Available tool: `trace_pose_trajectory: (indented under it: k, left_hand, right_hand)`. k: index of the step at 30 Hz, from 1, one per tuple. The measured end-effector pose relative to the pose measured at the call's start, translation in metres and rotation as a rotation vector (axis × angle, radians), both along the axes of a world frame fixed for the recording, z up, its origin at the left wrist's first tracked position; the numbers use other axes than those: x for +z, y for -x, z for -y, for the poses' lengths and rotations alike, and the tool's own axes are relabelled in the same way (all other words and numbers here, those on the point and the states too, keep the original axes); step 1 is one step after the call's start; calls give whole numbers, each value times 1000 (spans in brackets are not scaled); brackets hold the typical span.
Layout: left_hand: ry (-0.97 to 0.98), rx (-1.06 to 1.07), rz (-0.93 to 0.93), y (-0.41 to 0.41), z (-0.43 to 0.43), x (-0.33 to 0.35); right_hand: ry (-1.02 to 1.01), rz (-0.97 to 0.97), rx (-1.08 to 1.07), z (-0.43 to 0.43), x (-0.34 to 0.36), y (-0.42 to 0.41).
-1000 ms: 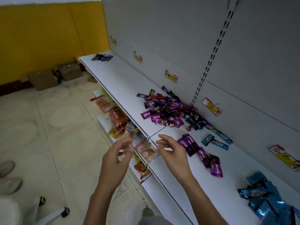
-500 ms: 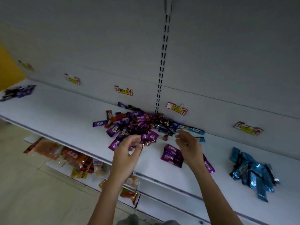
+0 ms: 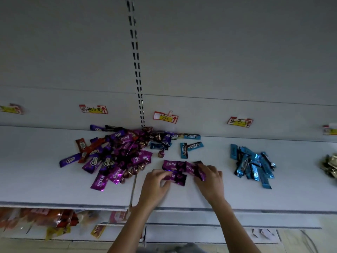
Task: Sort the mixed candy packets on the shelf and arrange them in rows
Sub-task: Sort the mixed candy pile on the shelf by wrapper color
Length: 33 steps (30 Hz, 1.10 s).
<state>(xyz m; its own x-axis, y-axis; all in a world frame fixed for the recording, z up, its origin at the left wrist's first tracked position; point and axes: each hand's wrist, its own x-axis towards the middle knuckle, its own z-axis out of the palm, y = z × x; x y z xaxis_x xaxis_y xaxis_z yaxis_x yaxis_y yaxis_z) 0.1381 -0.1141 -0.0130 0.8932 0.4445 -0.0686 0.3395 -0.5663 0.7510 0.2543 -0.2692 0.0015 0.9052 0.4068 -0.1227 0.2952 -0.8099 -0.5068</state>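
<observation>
- The shelf [image 3: 45,183] is a flat, smooth, pale board with a thin dark front lip. A slotted upright [image 3: 135,57] runs down the plain back panel to meet it.
- At the foot of the upright lies a mixed heap [image 3: 118,154] of glossy foil packets. They are long flat purple and red-brown bars with crimped ends, lying among small round twist-wrapped sweets.
- Just right of the upright's foot, two blue Choco packets [image 3: 189,147] lie crossed in an L, apart from the heap.
- Further right of the upright, a blue pile [image 3: 253,165] of shiny, crinkled sticks lies fanned out, overlapping and well apart from the heap.
- Crumpled gold wrappers [image 3: 329,165] lie furthest right of the upright.
- Paper price tags [image 3: 166,117], red-edged with yellow bands, are stuck on the back panel to either side of the upright.
- The purple KISS packets [image 3: 179,168] lie right of and nearer than the upright's foot. They are a small cluster of flat rectangles with white lettering and dark ends, overlapping side by side on the shelf.
- The left hand [image 3: 155,187] reaches in palm down, pinching the cluster's left edge between thumb and curled fingers.
- The right hand [image 3: 209,181] is palm down, its fingers hooked over the cluster's right end and gripping it.
- Both forearms are bare and converge toward the cluster.
</observation>
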Motion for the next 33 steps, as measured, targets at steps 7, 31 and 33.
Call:
trace_pose_trajectory:
  k: [7,31,33]
  left_hand:
    - [87,195,54,-28,3,-4]
    - [-56,136,303,-51,-15,10]
    - [-88,85,260,-71,-7,4]
  right_hand:
    - [-17,-18,86,-27,4,3]
    - [-100,21,82,-54,-3,-53]
    - [-61,41,131,-53,-4,-65]
